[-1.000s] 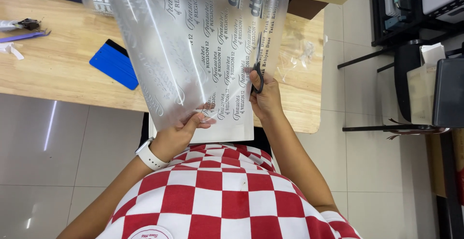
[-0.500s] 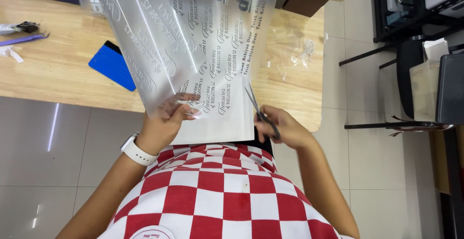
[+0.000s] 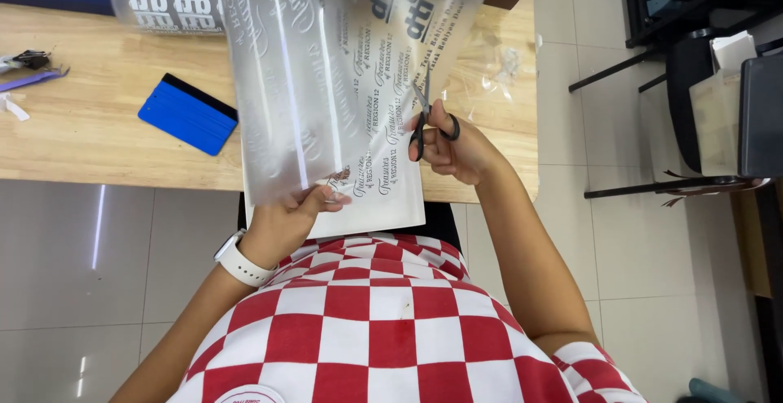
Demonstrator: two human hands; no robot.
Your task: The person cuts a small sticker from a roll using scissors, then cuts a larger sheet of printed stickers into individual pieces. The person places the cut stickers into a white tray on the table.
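My left hand (image 3: 289,219) pinches the near edge of a large translucent printed film sheet (image 3: 326,77) and holds it up over the table. A white watch sits on that wrist. My right hand (image 3: 457,146) grips black-handled scissors (image 3: 426,121), their blades pointing up into the sheet's right side. A white sheet (image 3: 383,203) with dark print lies under the film at the table's near edge.
A blue squeegee (image 3: 188,114) lies on the wooden table (image 3: 90,117) to the left. Small tools (image 3: 28,64) rest at the far left edge. Crumpled clear film (image 3: 497,64) lies at the right. Black chairs and furniture (image 3: 710,85) stand on the tiled floor to the right.
My right hand has risen with the scissors from below the sheet into its right side. The film has swung and my left hand has shifted along its near edge.
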